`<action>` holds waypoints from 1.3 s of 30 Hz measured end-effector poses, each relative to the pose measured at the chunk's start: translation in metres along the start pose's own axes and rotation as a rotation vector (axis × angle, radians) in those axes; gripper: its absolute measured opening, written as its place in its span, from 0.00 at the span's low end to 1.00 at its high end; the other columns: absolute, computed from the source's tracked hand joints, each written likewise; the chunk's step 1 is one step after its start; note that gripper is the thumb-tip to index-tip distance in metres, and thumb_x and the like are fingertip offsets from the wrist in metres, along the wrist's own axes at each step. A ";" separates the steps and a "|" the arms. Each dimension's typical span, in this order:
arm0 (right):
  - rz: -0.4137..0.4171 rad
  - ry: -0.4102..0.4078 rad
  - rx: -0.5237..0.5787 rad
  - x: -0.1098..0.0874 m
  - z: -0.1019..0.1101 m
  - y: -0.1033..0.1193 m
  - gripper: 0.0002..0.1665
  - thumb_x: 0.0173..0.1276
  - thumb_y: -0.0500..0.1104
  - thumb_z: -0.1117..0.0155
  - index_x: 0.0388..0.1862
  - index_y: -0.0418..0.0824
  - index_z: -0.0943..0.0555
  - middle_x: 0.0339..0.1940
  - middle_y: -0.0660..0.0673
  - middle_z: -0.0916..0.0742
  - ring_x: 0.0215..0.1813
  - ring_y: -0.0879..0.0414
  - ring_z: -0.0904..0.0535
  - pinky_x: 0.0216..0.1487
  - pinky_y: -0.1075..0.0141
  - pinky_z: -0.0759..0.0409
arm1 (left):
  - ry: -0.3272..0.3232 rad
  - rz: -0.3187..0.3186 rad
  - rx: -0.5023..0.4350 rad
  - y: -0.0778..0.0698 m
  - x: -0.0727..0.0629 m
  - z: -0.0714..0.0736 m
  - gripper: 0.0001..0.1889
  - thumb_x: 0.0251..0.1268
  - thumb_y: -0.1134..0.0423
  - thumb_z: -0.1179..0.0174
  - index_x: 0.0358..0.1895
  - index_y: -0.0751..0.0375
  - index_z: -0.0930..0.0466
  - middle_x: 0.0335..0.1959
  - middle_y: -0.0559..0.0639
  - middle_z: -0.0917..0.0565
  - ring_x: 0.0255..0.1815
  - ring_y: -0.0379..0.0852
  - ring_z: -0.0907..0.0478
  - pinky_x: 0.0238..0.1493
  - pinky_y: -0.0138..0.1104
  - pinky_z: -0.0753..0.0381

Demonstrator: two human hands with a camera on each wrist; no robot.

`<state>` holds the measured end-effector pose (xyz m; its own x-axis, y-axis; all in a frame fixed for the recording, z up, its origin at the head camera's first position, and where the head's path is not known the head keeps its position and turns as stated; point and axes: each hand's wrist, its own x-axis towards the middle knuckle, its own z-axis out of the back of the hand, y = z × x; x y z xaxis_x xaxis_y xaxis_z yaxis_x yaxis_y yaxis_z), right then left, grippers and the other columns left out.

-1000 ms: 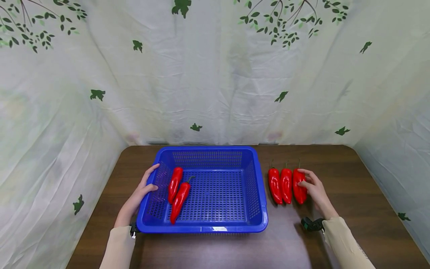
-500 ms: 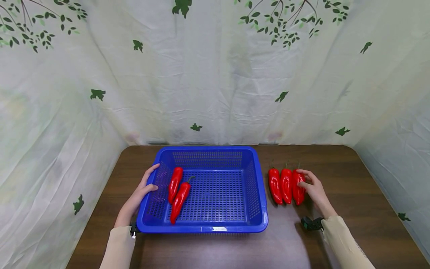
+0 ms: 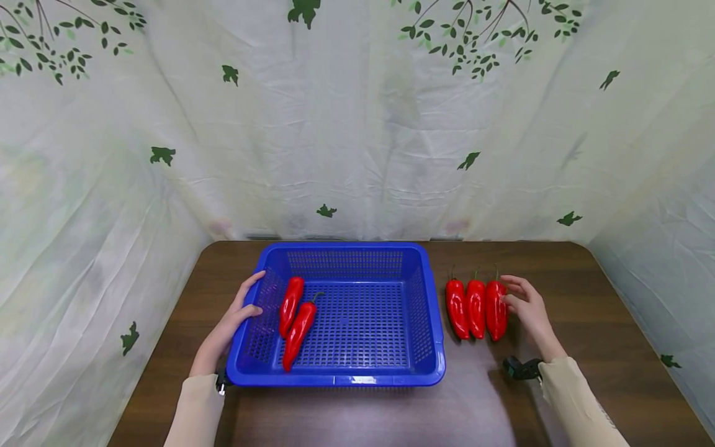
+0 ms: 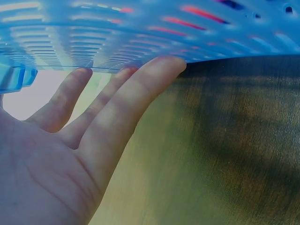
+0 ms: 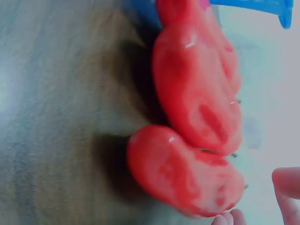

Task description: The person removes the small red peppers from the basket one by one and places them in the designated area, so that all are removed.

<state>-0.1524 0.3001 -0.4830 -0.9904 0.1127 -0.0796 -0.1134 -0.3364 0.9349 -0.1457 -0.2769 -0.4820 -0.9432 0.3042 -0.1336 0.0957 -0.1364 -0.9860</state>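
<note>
A blue perforated plastic basket point(image 3: 335, 380) stands on the table with two red chili peppers point(image 3: 291, 307) lying in its left part. My left hand point(image 3: 231, 320) holds the basket's left side, thumb and a finger over the rim. In the left wrist view, the other fingers point(image 4: 117, 108) lie against the slotted outer wall. Right of the basket, three red chili peppers point(image 3: 476, 309) lie side by side, stems pointing away. My right hand point(image 3: 526, 305) is beside the rightmost pepper point(image 3: 496, 310), fingers loosely bent and apart, gripping nothing. In the right wrist view, fingertips point(image 5: 228, 218) are close to that pepper point(image 5: 183, 173).
The brown wooden table point(image 3: 581, 292) ends at the back against a pale cloth point(image 3: 357, 124) printed with leaves. Cloth also hangs at both sides. A black wrist camera point(image 3: 519, 369) sits at my right wrist, low over the table.
The rightmost pepper has shifted slightly left, closer to its neighbours. My right hand has let go of it and drawn back a little to the right. My left hand and the basket have stayed put.
</note>
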 end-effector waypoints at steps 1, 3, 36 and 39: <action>0.001 -0.003 -0.004 0.000 0.000 0.002 0.27 0.70 0.33 0.54 0.68 0.31 0.38 0.64 0.28 0.32 0.58 0.42 0.34 0.43 0.74 0.25 | -0.001 0.001 0.002 0.000 0.000 0.000 0.39 0.64 0.66 0.55 0.76 0.39 0.61 0.74 0.61 0.63 0.67 0.75 0.51 0.51 0.63 0.30; 0.005 -0.007 -0.006 0.000 -0.001 0.006 0.27 0.71 0.34 0.53 0.68 0.31 0.37 0.64 0.28 0.32 0.60 0.39 0.35 0.44 0.73 0.25 | -0.003 0.003 0.006 0.000 0.000 0.000 0.39 0.64 0.65 0.55 0.76 0.39 0.61 0.74 0.62 0.63 0.67 0.76 0.51 0.50 0.63 0.30; 0.178 0.211 0.244 -0.004 -0.077 0.098 0.24 0.72 0.33 0.51 0.66 0.34 0.33 0.61 0.35 0.26 0.58 0.46 0.28 0.55 0.57 0.26 | 0.008 -0.011 -0.006 0.001 0.001 0.000 0.38 0.65 0.66 0.56 0.76 0.39 0.60 0.74 0.62 0.63 0.67 0.75 0.51 0.52 0.64 0.31; 0.184 0.240 0.264 -0.004 -0.088 0.105 0.24 0.71 0.32 0.50 0.66 0.35 0.32 0.61 0.32 0.26 0.61 0.40 0.31 0.55 0.56 0.27 | 0.007 -0.008 -0.006 0.000 0.001 0.000 0.38 0.65 0.66 0.56 0.76 0.39 0.61 0.74 0.63 0.63 0.67 0.76 0.51 0.51 0.64 0.30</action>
<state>-0.1672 0.1821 -0.4150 -0.9861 -0.1589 0.0480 0.0606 -0.0752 0.9953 -0.1462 -0.2771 -0.4824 -0.9416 0.3121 -0.1266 0.0901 -0.1288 -0.9876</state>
